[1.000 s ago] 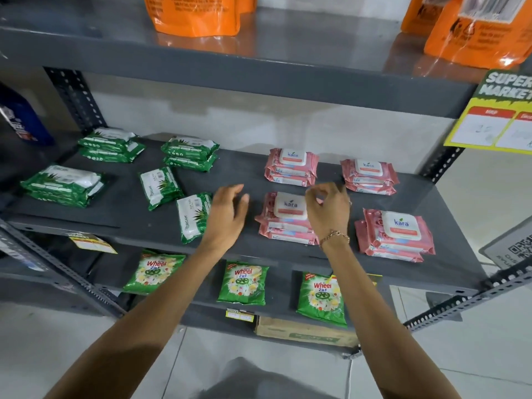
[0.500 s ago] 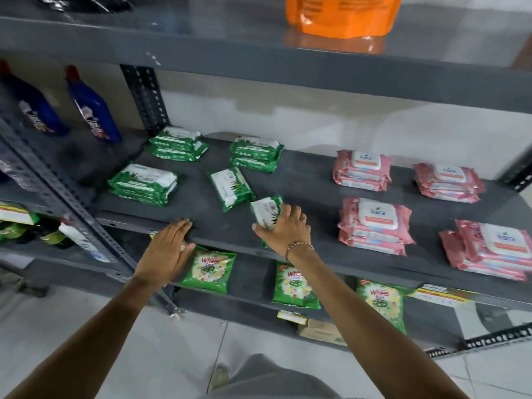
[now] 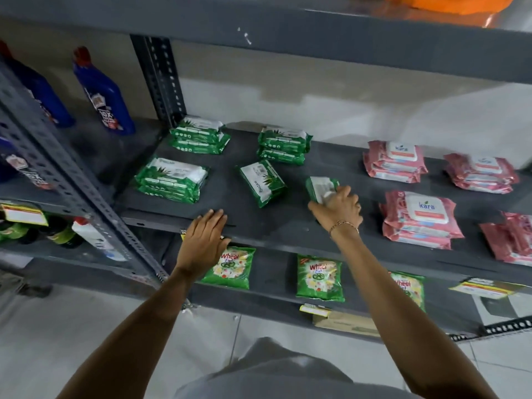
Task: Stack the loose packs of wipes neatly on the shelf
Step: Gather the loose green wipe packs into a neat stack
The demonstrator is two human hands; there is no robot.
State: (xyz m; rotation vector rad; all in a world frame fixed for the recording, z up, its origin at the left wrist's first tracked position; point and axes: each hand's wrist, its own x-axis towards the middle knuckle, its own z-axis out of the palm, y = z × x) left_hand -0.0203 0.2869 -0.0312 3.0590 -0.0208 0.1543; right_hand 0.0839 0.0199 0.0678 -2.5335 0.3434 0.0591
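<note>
On the grey shelf (image 3: 288, 223), my right hand (image 3: 338, 207) grips a loose green wipes pack (image 3: 319, 188) near the middle. Another loose green pack (image 3: 262, 182) lies askew to its left. Three neat green stacks sit around it: back left (image 3: 198, 135), back middle (image 3: 283, 145) and front left (image 3: 172, 178). Pink Kara wipes stacks (image 3: 420, 218) fill the shelf's right half. My left hand (image 3: 205, 240) rests flat on the shelf's front edge, fingers apart, holding nothing.
Blue bottles (image 3: 102, 93) stand on the neighbouring shelf to the left, behind a slotted upright (image 3: 72, 180). Green Wheel detergent sachets (image 3: 319, 277) lie on the shelf below. An upper shelf (image 3: 288, 27) overhangs, with an orange bag (image 3: 449, 2) on it.
My right hand left the pink packs, moved left and took hold of the loose green pack. My left hand dropped to the shelf's front edge. The view shifted left.
</note>
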